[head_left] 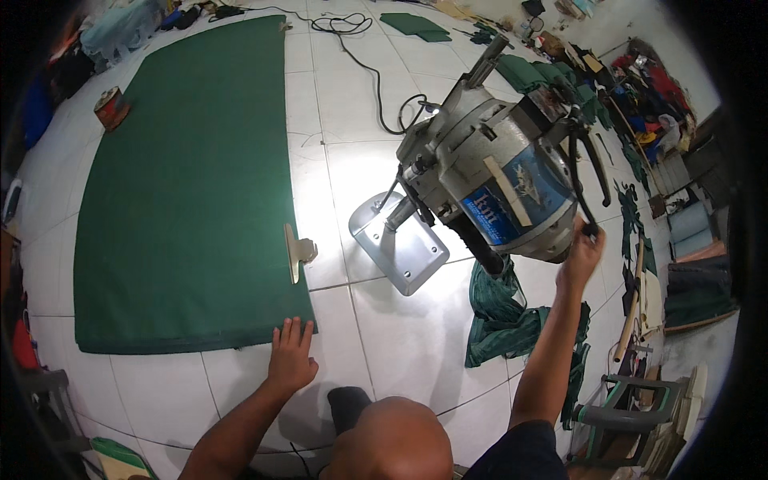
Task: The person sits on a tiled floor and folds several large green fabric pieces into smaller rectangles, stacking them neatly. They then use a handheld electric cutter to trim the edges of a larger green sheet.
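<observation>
My right hand (pixel 582 254) grips the black handle of a large grey electric fabric cutting machine (pixel 496 184) and holds it tilted up off the white tiled floor, its square metal base plate (pixel 400 244) hanging in the air. My left hand (pixel 290 352) lies flat with spread fingers on the floor, touching the near right corner of a thick stack of dark green fabric (pixel 184 192). A metal clamp (pixel 298 252) bites the stack's right edge. The machine's black power cord (pixel 364 68) trails away across the tiles.
A crumpled heap of green fabric scraps (pixel 504 320) lies under my right arm. A small tin (pixel 112 108) rests on the stack's far left edge. More green cut pieces (pixel 416 24) and clutter line the far side and right wall.
</observation>
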Demonstrator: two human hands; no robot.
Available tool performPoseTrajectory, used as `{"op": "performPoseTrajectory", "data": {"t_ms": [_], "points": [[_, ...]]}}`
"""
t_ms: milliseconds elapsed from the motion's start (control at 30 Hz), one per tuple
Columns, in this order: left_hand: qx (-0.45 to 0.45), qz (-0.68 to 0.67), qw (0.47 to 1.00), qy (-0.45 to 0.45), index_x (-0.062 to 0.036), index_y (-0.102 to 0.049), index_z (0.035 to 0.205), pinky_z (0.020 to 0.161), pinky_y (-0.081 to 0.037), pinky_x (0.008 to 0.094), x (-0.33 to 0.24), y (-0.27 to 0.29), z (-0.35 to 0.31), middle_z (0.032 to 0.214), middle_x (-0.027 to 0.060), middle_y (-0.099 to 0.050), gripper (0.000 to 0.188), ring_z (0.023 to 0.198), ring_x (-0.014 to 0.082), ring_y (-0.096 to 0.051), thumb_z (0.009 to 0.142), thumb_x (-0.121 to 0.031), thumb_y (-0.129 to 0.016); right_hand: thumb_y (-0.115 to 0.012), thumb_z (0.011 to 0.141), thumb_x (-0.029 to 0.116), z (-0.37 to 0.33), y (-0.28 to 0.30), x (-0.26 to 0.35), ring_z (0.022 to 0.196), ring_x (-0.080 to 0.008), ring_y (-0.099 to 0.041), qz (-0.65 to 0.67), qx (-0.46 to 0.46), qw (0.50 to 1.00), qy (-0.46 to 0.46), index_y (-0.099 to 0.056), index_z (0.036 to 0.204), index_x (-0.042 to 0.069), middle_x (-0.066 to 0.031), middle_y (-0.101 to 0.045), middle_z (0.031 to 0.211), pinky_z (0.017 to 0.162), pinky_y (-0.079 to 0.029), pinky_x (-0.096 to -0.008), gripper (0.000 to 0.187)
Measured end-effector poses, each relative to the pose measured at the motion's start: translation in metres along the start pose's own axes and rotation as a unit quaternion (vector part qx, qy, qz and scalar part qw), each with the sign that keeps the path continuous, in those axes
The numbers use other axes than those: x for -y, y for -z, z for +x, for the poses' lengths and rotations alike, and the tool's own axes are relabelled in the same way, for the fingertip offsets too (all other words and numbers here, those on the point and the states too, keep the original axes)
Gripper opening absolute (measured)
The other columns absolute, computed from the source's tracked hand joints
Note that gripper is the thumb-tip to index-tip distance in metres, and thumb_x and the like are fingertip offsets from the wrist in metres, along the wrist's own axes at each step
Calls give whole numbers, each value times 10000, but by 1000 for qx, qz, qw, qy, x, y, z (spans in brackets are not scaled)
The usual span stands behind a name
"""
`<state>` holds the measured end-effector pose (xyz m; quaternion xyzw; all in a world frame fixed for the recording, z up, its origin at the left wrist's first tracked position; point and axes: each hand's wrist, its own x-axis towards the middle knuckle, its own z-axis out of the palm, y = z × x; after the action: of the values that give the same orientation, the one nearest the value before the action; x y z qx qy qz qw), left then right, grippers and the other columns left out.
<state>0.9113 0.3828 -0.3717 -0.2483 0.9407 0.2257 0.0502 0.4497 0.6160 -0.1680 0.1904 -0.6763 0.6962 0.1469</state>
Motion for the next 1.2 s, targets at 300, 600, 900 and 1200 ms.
{"op": "performPoseTrajectory", "data": {"t_ms": [300, 600, 900, 1200], "points": [[-47, -8, 999, -15, -1, -420, 1448, 1143, -256, 606, 6, -3, -8, 1461, 302, -391, 775, 1398, 459, -340, 728, -165, -654, -580, 985, 283, -112, -45, -43, 1103, -277, -625, -155, 163, 973, 56, -522, 1276, -8, -148, -608, 1267, 983, -470, -394, 415], [2, 19, 1000, -7, -28, -376, 1480, 1142, -275, 586, 4, -2, 0, 1491, 302, -349, 812, 1404, 462, -326, 761, -239, -688, -694, 820, 365, -83, -92, -23, 1109, -373, -607, -458, 366, 796, 151, -611, 1231, 57, -178, -604, 1289, 984, -469, -455, 521], [-24, -103, 989, 103, -66, -680, 1093, 874, -519, 450, 10, 54, 21, 1068, 189, -657, 289, 1021, 352, -645, 861, -235, -646, -685, 767, 281, -69, -88, -43, 977, -350, -644, -495, 296, 715, 395, -670, 1083, 56, -168, -667, 1035, 925, -494, -446, 388], [-244, -308, 919, 21, -16, -662, 940, 708, -478, 336, -30, 201, 108, 840, 100, -644, 254, 778, 210, -601, 923, -269, -654, -643, 836, 273, -28, -32, -97, 1088, -325, -602, -386, 550, 733, 107, -646, 1141, 144, -128, -655, 1102, 972, -472, -439, 332]]}}
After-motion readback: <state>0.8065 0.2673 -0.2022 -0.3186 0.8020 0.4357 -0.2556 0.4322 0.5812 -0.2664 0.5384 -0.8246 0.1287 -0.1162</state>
